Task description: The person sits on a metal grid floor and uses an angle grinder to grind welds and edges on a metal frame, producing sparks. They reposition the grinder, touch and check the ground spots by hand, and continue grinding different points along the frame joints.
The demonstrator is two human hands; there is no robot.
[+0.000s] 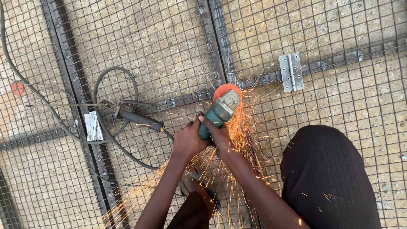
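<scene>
Both my hands grip a green angle grinder [219, 113] with an orange disc [225, 90]. My left hand [187, 140] wraps the rear of its body. My right hand [220, 136] holds it from the right side. The disc touches a dark steel frame bar [243, 82] where it meets a vertical bar, and orange sparks [237, 140] spray back toward me. The frame carries wire mesh [161, 46] laid flat over a stone-paved ground.
A welding electrode holder [137, 116] with a rod lies left of the grinder, its thick cable [111, 74] looping around. Metal hinges lie at the left [92, 126] and upper right [291, 72]. My knee in black cloth [328, 174] is at lower right.
</scene>
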